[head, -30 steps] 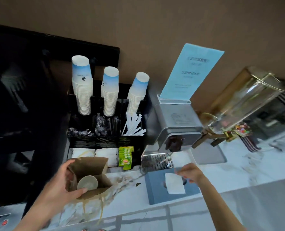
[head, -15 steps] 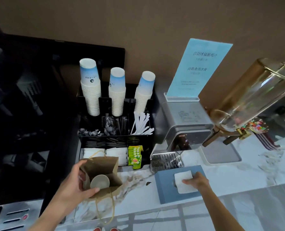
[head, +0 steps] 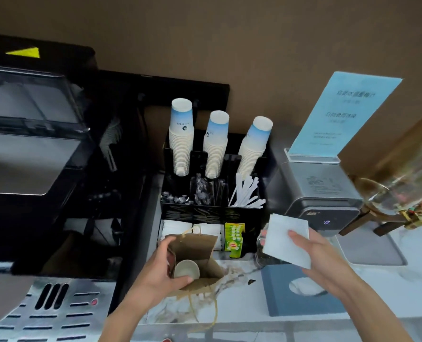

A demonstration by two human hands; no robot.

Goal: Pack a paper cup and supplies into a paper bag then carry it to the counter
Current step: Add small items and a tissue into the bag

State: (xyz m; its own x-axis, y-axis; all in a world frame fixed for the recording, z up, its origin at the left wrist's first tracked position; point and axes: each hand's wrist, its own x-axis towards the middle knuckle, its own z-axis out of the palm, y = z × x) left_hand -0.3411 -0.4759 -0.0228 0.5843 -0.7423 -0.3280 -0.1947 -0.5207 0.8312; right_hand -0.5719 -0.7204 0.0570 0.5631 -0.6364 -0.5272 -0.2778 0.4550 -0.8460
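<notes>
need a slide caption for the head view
Left hand holds the paper bag open, paper cup inside, while right hand lifts a white napkin.

Hidden, cropped or unreadable at the drinks station

Paper cup [head: 186, 269] in paper bag [head: 195, 253]: only rim and inside show, body hidden by bag wall and left hand [head: 164, 275]. Napkin [head: 286, 240] covers the right hand's [head: 321, 262] fingers and part of the drip tray behind. Blue sign [head: 344, 112] text too blurred to read. Glass dispenser [head: 402, 174] cut off at right edge, smeared. Black machine [head: 32, 144] cropped left. Dark sachets in organiser [head: 214, 208] indistinct.
</notes>
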